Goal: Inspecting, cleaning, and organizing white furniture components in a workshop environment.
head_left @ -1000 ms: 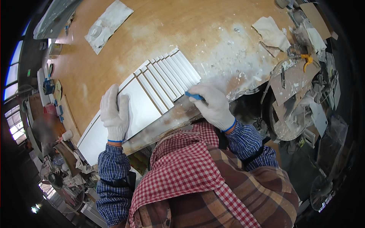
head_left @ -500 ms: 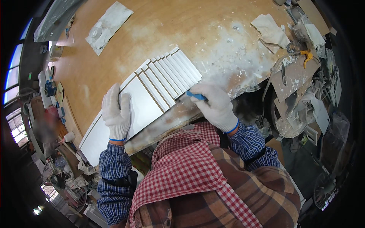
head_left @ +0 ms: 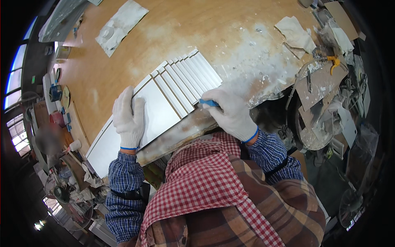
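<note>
Head view, and honestly not much has shifted over the last second: our left hand (head_left: 129, 117) is still spread flat, fingers wide, pressing down on the big white panel (head_left: 156, 113) near the counter's (head_left: 185, 37) near edge. Nothing is gripped there; it's just pinning the panel.

Moving right, the row of narrow white strips (head_left: 191, 76) sits fanned out toward the middle of the counter, same as before, each touching the next.

Right hand (head_left: 232, 113) is closed around a small blue-handled tool (head_left: 209, 102), with the tip at the panel's near edge just above a long, grimy metal straightedge (head_left: 177, 133) lying along that edge. Compared with a second ago the tool has barely crept along, so we'd judge that we're mid-stroke on the same line, not starting a new one.

Far right edge: white dust and paste smears, plus crumpled rags (head_left: 295, 33).
</note>
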{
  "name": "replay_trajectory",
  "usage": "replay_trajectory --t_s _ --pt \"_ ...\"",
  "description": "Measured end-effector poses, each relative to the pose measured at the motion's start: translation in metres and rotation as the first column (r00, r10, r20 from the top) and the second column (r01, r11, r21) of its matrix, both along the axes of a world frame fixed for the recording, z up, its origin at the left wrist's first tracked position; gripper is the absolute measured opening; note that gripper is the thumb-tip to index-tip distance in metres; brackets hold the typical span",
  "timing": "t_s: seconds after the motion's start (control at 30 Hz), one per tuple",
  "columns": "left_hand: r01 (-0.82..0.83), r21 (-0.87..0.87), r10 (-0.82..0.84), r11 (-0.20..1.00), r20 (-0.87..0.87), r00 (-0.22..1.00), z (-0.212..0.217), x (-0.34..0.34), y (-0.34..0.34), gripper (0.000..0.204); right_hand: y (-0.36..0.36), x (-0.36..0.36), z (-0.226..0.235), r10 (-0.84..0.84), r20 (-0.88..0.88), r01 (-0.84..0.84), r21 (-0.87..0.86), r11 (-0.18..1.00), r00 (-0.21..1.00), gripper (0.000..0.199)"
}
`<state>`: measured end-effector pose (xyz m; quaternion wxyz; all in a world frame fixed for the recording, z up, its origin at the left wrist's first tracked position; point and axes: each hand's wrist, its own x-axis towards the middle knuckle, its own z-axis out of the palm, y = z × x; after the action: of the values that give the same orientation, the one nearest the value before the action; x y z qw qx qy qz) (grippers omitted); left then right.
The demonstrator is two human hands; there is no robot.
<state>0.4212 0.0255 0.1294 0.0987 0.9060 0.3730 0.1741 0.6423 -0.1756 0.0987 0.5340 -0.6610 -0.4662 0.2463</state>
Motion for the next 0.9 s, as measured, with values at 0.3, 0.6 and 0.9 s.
replay_trajectory --t_s 0.3,0.6,0.9 --pt "-0.011 0.007 0.011 1.000 0.004 1.000 -0.001 0.000 0.001 0.039 -0.018 -0.004 0.011 -0.011 -0.038 0.010 -0.043 0.999 0.999 0.028" --pt "-0.017 0.020 0.016 1.000 0.046 0.999 -0.004 0.000 0.002 0.040 -0.009 -0.010 0.006 0.061 0.014 -0.061 0.015 0.998 0.998 0.027" --pt "-0.021 0.011 0.021 1.000 -0.003 1.000 -0.001 0.001 0.001 0.038 -0.007 -0.007 0.010 0.017 0.055 -0.017 -0.002 1.000 0.998 0.026"
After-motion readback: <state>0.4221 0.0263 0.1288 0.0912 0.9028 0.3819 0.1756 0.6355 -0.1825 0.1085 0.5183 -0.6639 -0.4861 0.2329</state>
